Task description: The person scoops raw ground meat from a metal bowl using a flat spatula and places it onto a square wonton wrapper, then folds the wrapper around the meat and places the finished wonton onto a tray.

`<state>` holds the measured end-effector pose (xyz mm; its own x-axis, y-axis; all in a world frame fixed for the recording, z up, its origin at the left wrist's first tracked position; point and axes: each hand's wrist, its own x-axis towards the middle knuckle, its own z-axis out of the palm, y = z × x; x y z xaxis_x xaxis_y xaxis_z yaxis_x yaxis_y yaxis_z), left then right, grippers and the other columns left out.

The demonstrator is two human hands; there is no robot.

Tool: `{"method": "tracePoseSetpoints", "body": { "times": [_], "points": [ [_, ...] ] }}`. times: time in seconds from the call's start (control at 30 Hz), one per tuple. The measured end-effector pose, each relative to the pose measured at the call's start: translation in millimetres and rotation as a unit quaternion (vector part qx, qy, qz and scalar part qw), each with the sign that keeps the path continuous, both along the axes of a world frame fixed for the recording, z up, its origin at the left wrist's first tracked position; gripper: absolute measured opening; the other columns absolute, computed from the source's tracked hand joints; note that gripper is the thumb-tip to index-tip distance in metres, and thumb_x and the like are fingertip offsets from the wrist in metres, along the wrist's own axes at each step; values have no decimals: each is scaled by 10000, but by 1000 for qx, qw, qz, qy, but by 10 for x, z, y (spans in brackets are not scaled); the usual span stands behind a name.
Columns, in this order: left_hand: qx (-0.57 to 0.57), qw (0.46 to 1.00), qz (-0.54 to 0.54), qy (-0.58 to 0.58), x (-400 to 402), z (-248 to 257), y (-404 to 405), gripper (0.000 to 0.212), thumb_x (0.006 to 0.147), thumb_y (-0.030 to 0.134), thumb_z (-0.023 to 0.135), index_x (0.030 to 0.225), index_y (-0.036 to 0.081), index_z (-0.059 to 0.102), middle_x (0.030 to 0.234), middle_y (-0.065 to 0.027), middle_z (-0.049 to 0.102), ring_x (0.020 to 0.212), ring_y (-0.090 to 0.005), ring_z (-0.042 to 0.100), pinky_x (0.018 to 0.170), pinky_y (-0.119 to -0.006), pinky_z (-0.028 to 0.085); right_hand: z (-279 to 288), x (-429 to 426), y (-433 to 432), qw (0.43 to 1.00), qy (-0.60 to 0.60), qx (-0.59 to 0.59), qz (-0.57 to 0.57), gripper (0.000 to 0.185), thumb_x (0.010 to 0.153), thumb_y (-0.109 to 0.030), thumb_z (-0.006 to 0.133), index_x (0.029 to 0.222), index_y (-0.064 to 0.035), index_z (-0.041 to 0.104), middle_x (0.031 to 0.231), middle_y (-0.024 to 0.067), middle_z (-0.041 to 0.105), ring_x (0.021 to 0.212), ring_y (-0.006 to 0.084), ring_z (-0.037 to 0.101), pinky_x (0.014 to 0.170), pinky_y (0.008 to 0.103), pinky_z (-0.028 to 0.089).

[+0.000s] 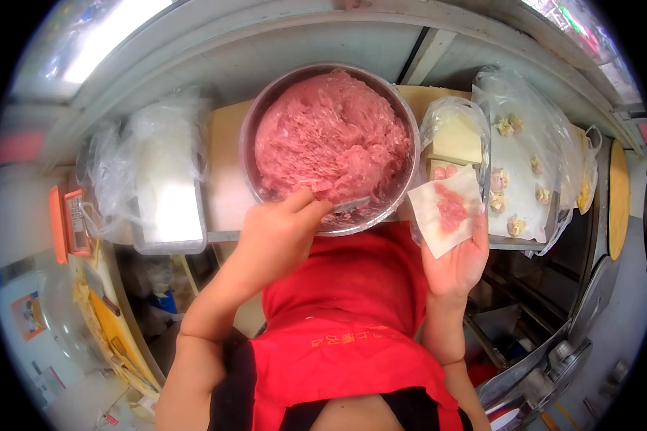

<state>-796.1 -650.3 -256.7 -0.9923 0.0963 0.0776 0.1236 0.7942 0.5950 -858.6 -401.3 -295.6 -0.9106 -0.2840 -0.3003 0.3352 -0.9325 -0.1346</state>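
Note:
My left hand (280,231) grips a flat metal spreader (351,204) at the near rim of a large steel bowl (413,143). Its blade lies over the lower edge of a mound of pink minced meat (331,134); the handle is hidden in my fingers. On the upturned palm of my right hand (455,272) rests a pale square dough wrapper (428,213), thumb along its right side. A smear of meat (451,207) covers the wrapper's middle. Just beyond that hand, a stack of wrappers (455,143) sits in a clear plastic bag.
Right of the stack, a tray (517,156) partly under plastic film holds several folded dumplings (498,180). At left stands a white tray (170,204) with a plastic bag (113,183) over it. A low wall (334,40) runs behind the bowl. Metal pans (544,382) lie lower right.

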Motion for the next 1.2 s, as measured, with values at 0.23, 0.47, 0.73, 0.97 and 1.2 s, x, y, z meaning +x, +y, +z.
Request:
{"method": "tracePoseSetpoints", "body": {
  "times": [0.23,0.47,0.73,0.97,1.2],
  "points": [
    [179,983,-33,-23,-10,26,-68,271,815,-63,653,1059,38,712,909,-130,661,775,-297,659,666,-348,532,9,-16,-17,995,7,99,11,572,1083,-249,343,1572,25,227,1614,213,304,1513,360,265,1252,558,185],
    [-88,958,-159,220,-2,-105,180,306,751,8,685,1048,68,731,942,-99,652,765,-210,640,629,-325,499,54,28,-283,995,35,9,89,562,1078,-380,375,1488,3,394,1515,217,435,1425,427,398,1189,571,298],
    [180,961,-172,122,-66,20,104,290,721,7,721,994,103,744,921,-44,683,721,-199,683,589,-331,537,28,29,-130,992,94,-53,58,368,1062,-367,384,988,-67,584,979,127,549,975,315,539,1056,486,442],
    [-4,962,-124,244,-147,128,167,282,730,59,715,1009,99,732,866,-14,655,650,-166,630,520,-305,487,154,135,-361,988,-43,46,139,245,1035,-198,422,894,-36,540,1235,183,597,1207,362,543,1011,486,514],
    [33,962,-87,258,-64,105,228,291,717,51,706,1007,65,725,836,-30,647,643,-172,635,523,-300,495,-135,212,-206,993,-29,-68,93,234,1084,-199,426,1178,-19,543,1064,130,651,1107,303,627,1046,487,496]
  ]
}}
